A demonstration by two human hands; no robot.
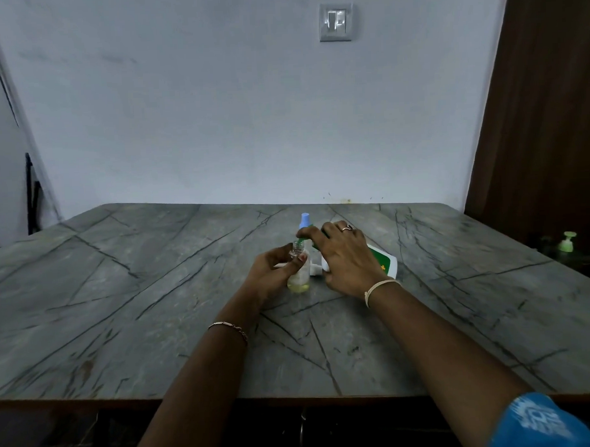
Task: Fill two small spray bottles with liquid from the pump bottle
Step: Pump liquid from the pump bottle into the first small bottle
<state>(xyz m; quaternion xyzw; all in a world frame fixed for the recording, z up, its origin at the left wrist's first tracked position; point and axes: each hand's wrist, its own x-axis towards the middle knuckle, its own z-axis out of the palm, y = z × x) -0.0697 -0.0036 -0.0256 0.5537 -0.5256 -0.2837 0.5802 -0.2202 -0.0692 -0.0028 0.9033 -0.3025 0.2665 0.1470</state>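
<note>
- Centre of the frame, tightly packed: your left hand (272,275) grips a small clear bottle (299,275) and your right hand (344,258) wraps the tilted white pump bottle (385,261), with only a narrow gap between them.
- Just behind that cluster, a blue-capped spray bottle (304,222) stands upright, blocking a straight reach toward the wall (214,108).
- Left half of the frame: bare grey table (120,281) gives you wide passage from the near edge to the far edge.
- Right of the pump bottle: open slab up to the table's edge. Beyond that edge stands a green dispenser (567,242), with a brown door (549,111) behind it.
</note>
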